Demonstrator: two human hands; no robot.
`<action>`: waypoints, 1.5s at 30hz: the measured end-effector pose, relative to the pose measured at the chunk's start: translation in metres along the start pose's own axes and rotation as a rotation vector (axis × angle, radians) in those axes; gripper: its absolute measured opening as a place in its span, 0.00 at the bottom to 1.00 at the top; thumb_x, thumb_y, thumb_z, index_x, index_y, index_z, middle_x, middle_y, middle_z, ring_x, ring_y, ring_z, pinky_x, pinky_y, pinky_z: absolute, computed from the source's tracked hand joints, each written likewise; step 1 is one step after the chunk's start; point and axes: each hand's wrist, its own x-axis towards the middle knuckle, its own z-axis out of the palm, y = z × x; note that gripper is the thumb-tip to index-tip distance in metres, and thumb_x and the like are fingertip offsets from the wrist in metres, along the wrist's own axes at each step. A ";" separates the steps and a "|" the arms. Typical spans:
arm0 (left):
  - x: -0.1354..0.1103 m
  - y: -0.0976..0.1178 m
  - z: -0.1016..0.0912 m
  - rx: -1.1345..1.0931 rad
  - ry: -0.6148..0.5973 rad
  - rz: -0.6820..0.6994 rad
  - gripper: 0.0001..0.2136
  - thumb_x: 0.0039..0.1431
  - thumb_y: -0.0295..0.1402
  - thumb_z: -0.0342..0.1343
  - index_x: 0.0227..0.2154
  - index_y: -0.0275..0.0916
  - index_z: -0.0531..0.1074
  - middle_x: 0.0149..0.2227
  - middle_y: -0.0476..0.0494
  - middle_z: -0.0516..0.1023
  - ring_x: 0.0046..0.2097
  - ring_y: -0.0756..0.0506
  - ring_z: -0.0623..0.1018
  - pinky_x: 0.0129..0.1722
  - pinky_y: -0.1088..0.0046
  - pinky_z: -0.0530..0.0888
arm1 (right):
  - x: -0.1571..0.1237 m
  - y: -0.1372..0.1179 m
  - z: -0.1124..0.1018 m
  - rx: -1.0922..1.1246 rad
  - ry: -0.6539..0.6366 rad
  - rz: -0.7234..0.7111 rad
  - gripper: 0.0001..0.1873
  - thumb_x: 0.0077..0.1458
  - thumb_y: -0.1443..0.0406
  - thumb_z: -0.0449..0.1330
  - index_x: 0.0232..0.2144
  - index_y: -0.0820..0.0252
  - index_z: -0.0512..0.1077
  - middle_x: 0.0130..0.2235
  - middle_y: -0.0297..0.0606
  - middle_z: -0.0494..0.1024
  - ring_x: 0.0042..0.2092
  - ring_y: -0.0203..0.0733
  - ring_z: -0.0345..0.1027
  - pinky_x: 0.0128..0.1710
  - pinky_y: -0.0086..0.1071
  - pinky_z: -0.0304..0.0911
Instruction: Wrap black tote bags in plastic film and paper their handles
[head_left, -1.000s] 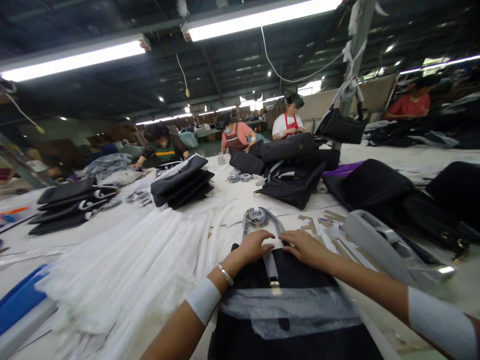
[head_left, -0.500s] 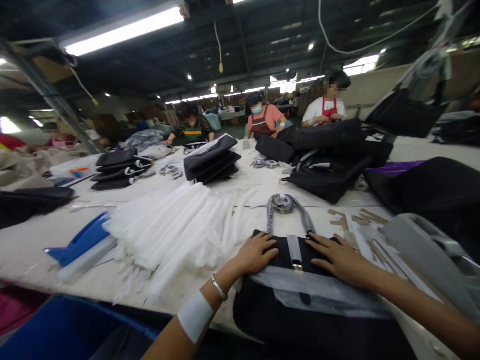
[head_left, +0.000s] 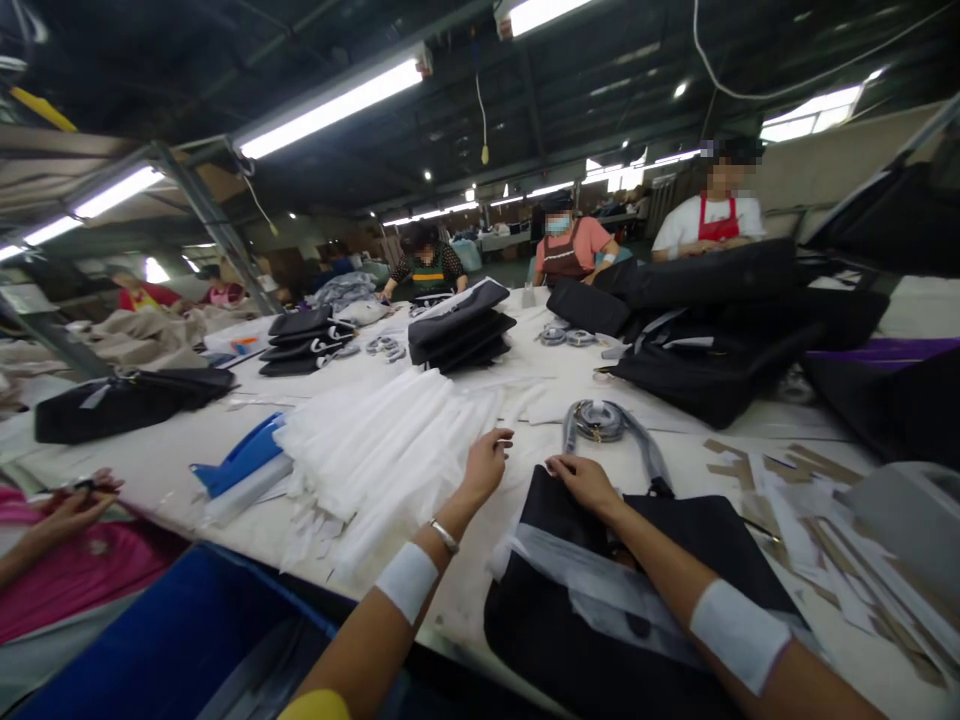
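A black handbag point(head_left: 555, 610) lies in front of me at the table edge, with a translucent wrap strip point(head_left: 577, 565) across it. My right hand point(head_left: 589, 485) is closed on the bag's upper left edge, near the foot of its handle; my forearm covers part of the flap. The grey-wrapped handle point(head_left: 649, 440) stretches away from the bag, and a coiled wrapped strap point(head_left: 598, 420) lies by its loop. My left hand point(head_left: 486, 468) hovers left of the bag beside white packing sheets point(head_left: 375, 450), its fingers loosely bent and apart, with nothing seen in them.
A blue tool-like object point(head_left: 240, 455) and a clear roll point(head_left: 251, 490) lie left of the sheets. Card and paper strips point(head_left: 810, 520) spread on the right. Black bag stacks point(head_left: 461, 335) stand farther back. A blue bin point(head_left: 187, 620) sits below; co-workers point(head_left: 574, 245) are across the table.
My left hand has come off the bag, up and leftward. My right hand has shifted from lying flat on the bag to its upper left edge. The view has turned left.
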 end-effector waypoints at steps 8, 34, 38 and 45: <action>0.069 -0.022 -0.006 0.560 -0.154 -0.118 0.13 0.64 0.36 0.57 0.48 0.35 0.72 0.50 0.39 0.75 0.49 0.42 0.76 0.49 0.57 0.75 | 0.000 0.025 0.013 -0.035 0.005 -0.086 0.18 0.61 0.60 0.51 0.39 0.55 0.81 0.43 0.41 0.83 0.45 0.49 0.76 0.48 0.39 0.67; 0.092 0.017 -0.041 0.458 0.133 -0.164 0.09 0.62 0.35 0.58 0.40 0.35 0.75 0.42 0.40 0.78 0.45 0.43 0.78 0.47 0.63 0.75 | -0.011 0.004 0.002 -0.075 0.100 -0.137 0.16 0.60 0.67 0.53 0.42 0.54 0.80 0.46 0.41 0.82 0.49 0.48 0.75 0.51 0.37 0.66; 0.107 0.044 -0.085 0.067 0.324 -0.119 0.12 0.64 0.36 0.50 0.43 0.34 0.73 0.42 0.40 0.79 0.44 0.47 0.79 0.43 0.72 0.75 | -0.009 0.004 0.001 0.005 0.200 -0.118 0.17 0.59 0.66 0.52 0.44 0.57 0.79 0.48 0.44 0.81 0.51 0.49 0.73 0.54 0.41 0.64; 0.095 0.100 -0.106 -0.450 0.333 0.025 0.12 0.60 0.40 0.55 0.38 0.35 0.70 0.39 0.42 0.78 0.41 0.49 0.79 0.43 0.69 0.78 | -0.003 -0.008 -0.009 0.322 0.345 -0.110 0.19 0.58 0.59 0.55 0.47 0.58 0.77 0.49 0.43 0.80 0.47 0.47 0.75 0.45 0.38 0.71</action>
